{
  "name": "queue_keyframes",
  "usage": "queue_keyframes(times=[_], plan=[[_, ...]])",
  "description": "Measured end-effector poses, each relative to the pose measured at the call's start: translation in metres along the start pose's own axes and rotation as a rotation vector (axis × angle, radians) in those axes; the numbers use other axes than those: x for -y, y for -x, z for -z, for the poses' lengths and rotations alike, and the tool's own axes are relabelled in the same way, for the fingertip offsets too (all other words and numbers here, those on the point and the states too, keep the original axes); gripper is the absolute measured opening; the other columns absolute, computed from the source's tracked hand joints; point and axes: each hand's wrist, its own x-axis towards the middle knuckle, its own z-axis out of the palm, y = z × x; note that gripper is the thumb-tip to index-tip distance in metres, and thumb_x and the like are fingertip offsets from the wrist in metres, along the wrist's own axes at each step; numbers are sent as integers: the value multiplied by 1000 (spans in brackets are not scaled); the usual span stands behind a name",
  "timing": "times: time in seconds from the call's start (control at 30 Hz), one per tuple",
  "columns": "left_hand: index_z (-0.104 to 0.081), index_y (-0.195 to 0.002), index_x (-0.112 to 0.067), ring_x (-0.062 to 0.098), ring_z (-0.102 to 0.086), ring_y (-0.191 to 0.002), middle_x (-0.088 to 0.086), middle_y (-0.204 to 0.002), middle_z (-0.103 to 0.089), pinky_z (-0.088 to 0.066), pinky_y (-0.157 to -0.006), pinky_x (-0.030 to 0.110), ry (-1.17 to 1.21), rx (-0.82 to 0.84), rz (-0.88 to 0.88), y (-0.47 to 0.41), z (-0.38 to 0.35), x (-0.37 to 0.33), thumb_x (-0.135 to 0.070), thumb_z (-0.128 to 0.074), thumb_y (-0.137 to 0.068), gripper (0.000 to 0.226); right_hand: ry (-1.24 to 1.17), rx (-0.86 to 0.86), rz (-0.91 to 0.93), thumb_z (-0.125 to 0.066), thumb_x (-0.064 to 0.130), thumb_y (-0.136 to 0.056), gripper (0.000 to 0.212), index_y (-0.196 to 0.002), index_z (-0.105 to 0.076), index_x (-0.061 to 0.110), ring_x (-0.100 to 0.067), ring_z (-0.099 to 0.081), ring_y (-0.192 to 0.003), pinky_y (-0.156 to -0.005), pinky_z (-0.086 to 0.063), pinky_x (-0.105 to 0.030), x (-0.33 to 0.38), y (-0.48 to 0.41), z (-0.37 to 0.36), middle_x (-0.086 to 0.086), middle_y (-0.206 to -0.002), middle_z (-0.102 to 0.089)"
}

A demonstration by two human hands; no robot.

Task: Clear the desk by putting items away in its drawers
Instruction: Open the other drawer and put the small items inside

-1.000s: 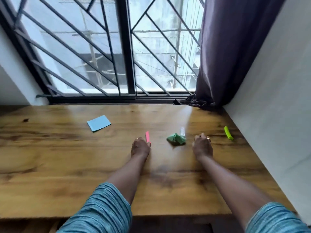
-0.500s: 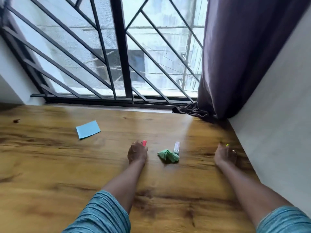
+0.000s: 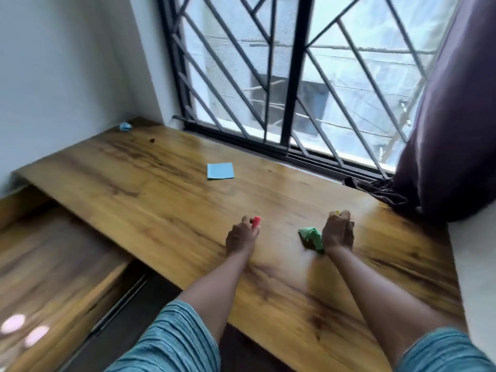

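While two forearms in teal ribbed sleeves (image 3: 174, 339) are lying out over the near edge of the brown wooden desk (image 3: 166, 205), the left hand (image 3: 241, 236) is curling its fingers round a short pink-red marker (image 3: 256, 221). The marker's long axis is running near to far, its free end pointing toward the window. To the right, the right hand (image 3: 337, 232) is pinching a small yellow-green highlighter (image 3: 336, 212); only its tip is showing, so its direction cannot be told. A crumpled green paper (image 3: 311, 237) is lying just left of that hand. Farther off, a flat light-blue square note (image 3: 220, 171) is resting on the desk, and a crumpled blue scrap (image 3: 125, 126) is sitting in the far left corner.
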Motion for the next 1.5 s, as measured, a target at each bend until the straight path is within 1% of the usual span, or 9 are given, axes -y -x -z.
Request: queue_keyframes(times=[0.23, 0.57, 0.7, 0.87, 1.03, 1.13, 1.23, 1.37, 1.5], plan=[[-52, -124, -13, 27, -62, -108, 9, -118, -65, -49, -83, 34, 43, -135, 38, 23, 58, 65, -36, -47, -97, 35, 81, 32, 498, -38, -11, -87, 29, -106, -60, -5, -41, -54, -99, -80, -49, -42, 104, 59, -28, -25, -112, -51], [-62, -116, -12, 28, -62, -105, 12, -113, -67, -47, -82, 31, 137, -258, 208, 72, 156, 221, -31, -56, -93, 30, -5, 199, 775, -40, -7, -87, 28, -104, -61, -1, -39, -55, -98, -77, -46, -39, 231, 202, -94, -22, -111, -53], [-59, -118, -17, 31, -66, -98, 13, -105, -70, -49, -76, 30, 174, -316, 266, 105, 197, 301, -33, -53, -94, 29, -73, 299, 786, -39, 1, -91, 25, -108, -58, 3, -37, -53, -106, -84, -45, -38, 278, 279, -118, -19, -113, -50], [-59, -115, -16, 24, -68, -89, 9, -105, -71, -55, -74, 31, 247, -346, 363, 145, 236, 391, -25, -56, -94, 23, -89, 312, 827, -39, -1, -91, 23, -103, -58, 2, -39, -53, -106, -78, -47, -39, 333, 372, -144, -19, -113, -48], [-55, -130, -12, 28, -62, -108, 14, -119, -65, -47, -81, 31, 243, -274, 431, 176, 263, 461, -15, -49, -97, 34, -182, 384, 746, -37, 0, -95, 27, -107, -60, -3, -39, -57, -101, -80, -47, -35, 373, 448, -163, -21, -114, -50], [-50, -137, -18, 27, -64, -105, 13, -120, -65, -47, -74, 28, 291, -256, 503, 185, 275, 496, -14, -47, -97, 40, -186, 441, 742, -37, 2, -94, 26, -104, -60, -1, -40, -58, -97, -80, -47, -37, 388, 478, -179, -21, -111, -49], [-44, -141, -19, 31, -63, -106, 16, -120, -64, -51, -84, 33, 296, -223, 546, 181, 286, 529, -11, -41, -98, 43, -198, 479, 690, -34, -1, -92, 30, -106, -60, -2, -41, -57, -99, -83, -45, -37, 407, 496, -194, -21, -112, -48], [-42, -142, -15, 31, -62, -107, 17, -121, -62, -51, -89, 37, 191, -159, 534, 161, 304, 567, -10, -42, -98, 45, -277, 554, 580, -35, -1, -95, 33, -119, -58, 1, -33, -53, -105, -90, -43, -36, 438, 511, -225, -18, -119, -47], [-47, -139, -15, 28, -62, -110, 15, -123, -62, -52, -92, 34, 148, -144, 491, 122, 321, 596, -14, -52, -96, 44, -422, 670, 413, -41, -6, -91, 55, -141, -41, 19, -30, -45, -125, -102, -43, -41, 476, 511, -273, -16, -135, -44]])
